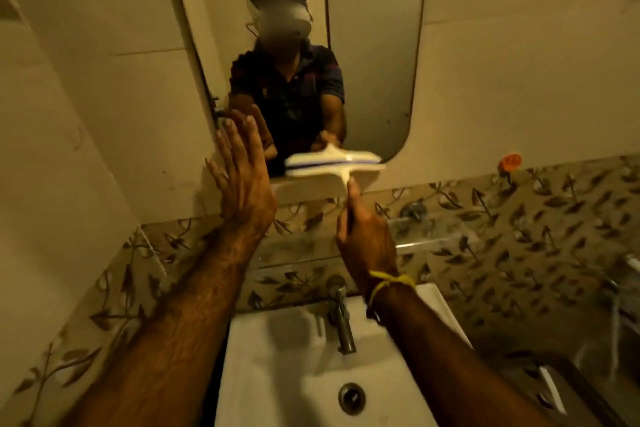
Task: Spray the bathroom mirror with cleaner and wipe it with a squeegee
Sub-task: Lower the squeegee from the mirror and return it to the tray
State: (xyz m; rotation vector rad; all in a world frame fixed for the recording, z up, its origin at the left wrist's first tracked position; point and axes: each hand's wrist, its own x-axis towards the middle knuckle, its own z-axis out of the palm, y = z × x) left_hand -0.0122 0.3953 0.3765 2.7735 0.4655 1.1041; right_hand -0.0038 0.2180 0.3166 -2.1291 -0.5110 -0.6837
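Head view. The right hand is closed around the handle of the squeegee, forefinger laid along the handle toward the head. The squeegee is directly beyond the fingertips of this hand, its blade crosswise at the lower edge of the mirror. The blade is blurred, so contact with the glass cannot be confirmed; it appears to be at or touching the bottom rim.

The left hand is open, fingers spread and holding nothing, palm toward the lower left part of the mirror, just to the left of the squeegee head. Whether the fingertips touch the glass cannot be told. No spray bottle is visible.

Judgement: the step in hand is a squeegee stroke finishing at the bottom edge, over the basin that lies below both wrists.

Procedure for a clean stroke:
- Keep the blade level and pressed evenly along its full width.
- Carry the stroke fully off the lower rim so run-off falls toward the basin.
- Keep the left palm off cleaned glass to avoid prints.
- Overlap the next pass with the strip nearest the right hand.
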